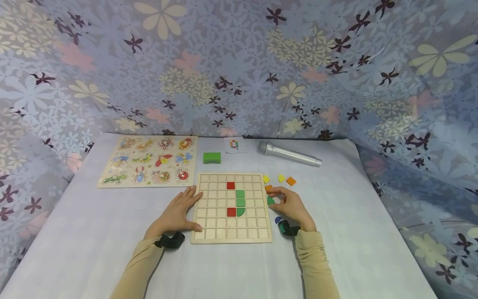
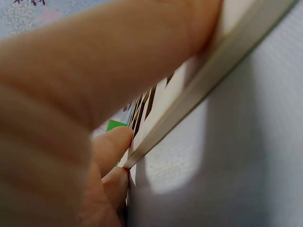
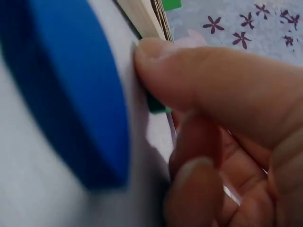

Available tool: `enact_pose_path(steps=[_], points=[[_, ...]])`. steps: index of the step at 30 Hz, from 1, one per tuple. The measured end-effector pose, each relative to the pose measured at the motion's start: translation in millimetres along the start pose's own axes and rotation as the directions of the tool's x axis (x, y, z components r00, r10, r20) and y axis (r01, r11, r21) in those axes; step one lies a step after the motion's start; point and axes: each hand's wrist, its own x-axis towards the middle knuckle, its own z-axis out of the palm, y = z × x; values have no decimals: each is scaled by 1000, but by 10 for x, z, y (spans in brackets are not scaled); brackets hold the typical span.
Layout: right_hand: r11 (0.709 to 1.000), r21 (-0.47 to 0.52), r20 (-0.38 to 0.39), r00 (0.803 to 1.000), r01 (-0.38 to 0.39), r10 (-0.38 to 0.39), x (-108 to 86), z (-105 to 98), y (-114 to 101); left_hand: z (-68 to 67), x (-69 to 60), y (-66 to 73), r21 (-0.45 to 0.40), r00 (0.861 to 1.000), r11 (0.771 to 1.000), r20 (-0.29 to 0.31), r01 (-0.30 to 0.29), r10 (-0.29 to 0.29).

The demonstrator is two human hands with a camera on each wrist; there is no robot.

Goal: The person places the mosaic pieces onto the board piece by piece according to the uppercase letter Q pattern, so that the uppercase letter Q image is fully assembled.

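My left hand (image 1: 178,214) rests spread on the left edge of the wooden grid board (image 1: 231,240), thumb near its lower corner; the left wrist view shows the board's edge (image 2: 189,94) under the thumb. On the grid lie red squares (image 1: 230,185), green squares (image 1: 240,194) and a green rounded piece (image 1: 240,212). My right hand (image 1: 293,207) is beside the right edge, its thumb at a loose green piece (image 1: 270,201) and its forefinger by an orange square (image 1: 268,188), with a gap between. The green piece (image 3: 157,105) is partly hidden behind the thumb in the right wrist view.
A blue piece (image 1: 278,220) lies near the right wrist. Yellow pieces (image 1: 281,178) and an orange square (image 1: 291,181) lie right of the board. Behind are an insect puzzle board (image 1: 149,162), a green block (image 1: 212,158), a pattern card (image 1: 235,145) and a silver microphone (image 1: 289,154).
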Motion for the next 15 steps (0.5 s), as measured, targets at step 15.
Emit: enact_pose_path(steps=[15], points=[[998, 53, -44, 998, -42, 44, 10, 61, -55, -21, -5, 21, -3, 1000, 1000, 4, 1, -1]])
